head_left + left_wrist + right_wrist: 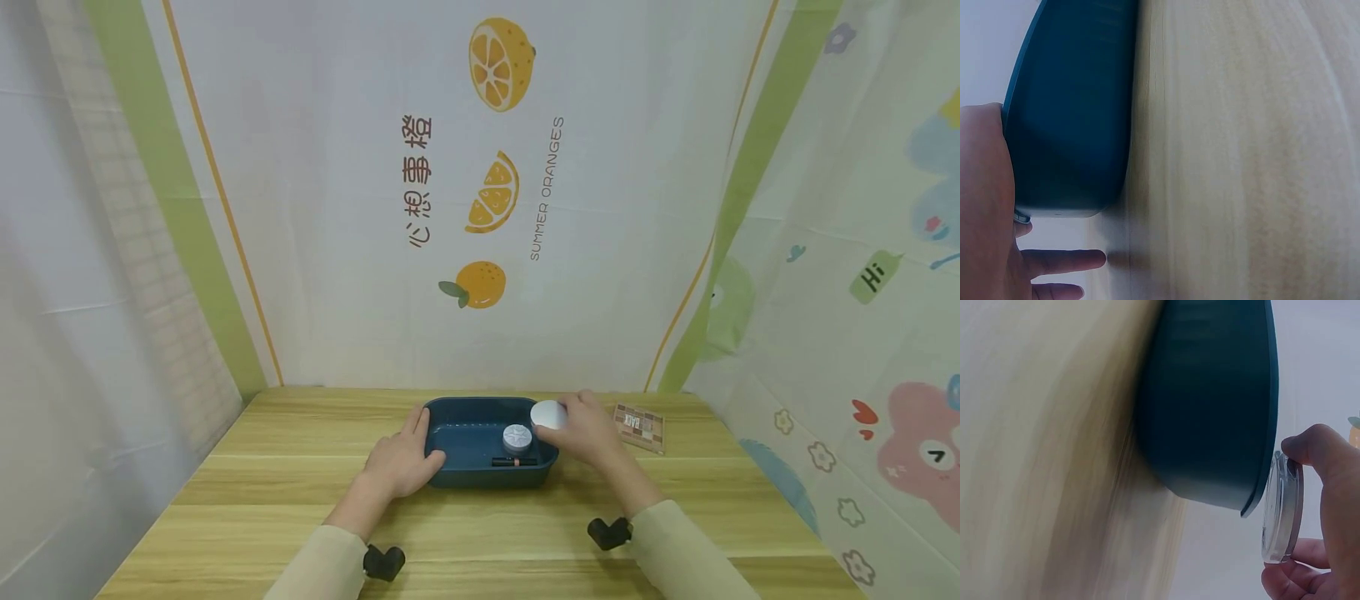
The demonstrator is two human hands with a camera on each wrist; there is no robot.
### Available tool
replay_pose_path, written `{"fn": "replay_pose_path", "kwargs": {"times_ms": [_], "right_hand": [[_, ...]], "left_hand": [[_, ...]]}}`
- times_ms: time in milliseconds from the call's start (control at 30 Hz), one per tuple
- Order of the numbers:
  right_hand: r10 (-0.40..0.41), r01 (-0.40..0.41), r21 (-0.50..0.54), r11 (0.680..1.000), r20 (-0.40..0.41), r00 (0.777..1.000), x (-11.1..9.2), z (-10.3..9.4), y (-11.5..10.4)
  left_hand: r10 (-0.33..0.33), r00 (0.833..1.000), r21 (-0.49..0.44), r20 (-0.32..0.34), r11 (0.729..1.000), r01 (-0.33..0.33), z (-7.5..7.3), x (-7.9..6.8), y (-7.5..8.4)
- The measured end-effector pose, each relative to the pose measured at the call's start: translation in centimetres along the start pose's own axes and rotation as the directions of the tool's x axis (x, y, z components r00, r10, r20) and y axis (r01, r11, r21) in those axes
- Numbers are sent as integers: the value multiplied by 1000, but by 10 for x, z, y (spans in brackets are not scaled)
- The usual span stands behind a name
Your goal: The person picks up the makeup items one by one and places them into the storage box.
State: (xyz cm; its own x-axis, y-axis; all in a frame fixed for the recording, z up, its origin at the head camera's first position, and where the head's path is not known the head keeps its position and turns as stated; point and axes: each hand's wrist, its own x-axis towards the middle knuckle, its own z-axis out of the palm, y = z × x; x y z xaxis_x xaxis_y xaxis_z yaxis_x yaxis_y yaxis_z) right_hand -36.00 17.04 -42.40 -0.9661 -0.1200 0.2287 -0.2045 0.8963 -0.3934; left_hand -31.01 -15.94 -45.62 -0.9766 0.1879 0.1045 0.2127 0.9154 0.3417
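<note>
A dark blue plastic basin [480, 479] sits on the table. At its left end my left hand [401, 460] holds the rim, thumb over the near edge. Two of that hand's fingers [1063, 261] extend outside the wall in the left wrist view. My right hand [588, 429] pinches a round, flat compact [548, 414] by its edge at the basin's right rim. White-topped in the head view, the compact shows a clear side in the right wrist view. Inside the basin lie a silvery embossed round case [517, 437] and a slim black cosmetic tube [513, 462] with a pinkish band.
To the right of my right hand lies a flat brown checked palette box [640, 427] on the wooden table [300, 467]. A white curtain [337, 317] printed with oranges hangs behind the table, and more printed cloth [810, 350] hangs on the right.
</note>
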Motion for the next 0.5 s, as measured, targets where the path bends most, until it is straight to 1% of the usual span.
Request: {"fn": "replay_pose_path", "kwargs": {"times_ms": [400, 500], "right_hand": [[-27, 28, -38, 999, 18, 999, 1, 4, -11], [-27, 27, -29, 999, 22, 999, 1, 6, -15]], "left_hand": [[1, 1000, -2, -3, 1000, -1, 2, 1, -1], [2, 1000, -6, -7, 1000, -2, 2, 0, -1]]}}
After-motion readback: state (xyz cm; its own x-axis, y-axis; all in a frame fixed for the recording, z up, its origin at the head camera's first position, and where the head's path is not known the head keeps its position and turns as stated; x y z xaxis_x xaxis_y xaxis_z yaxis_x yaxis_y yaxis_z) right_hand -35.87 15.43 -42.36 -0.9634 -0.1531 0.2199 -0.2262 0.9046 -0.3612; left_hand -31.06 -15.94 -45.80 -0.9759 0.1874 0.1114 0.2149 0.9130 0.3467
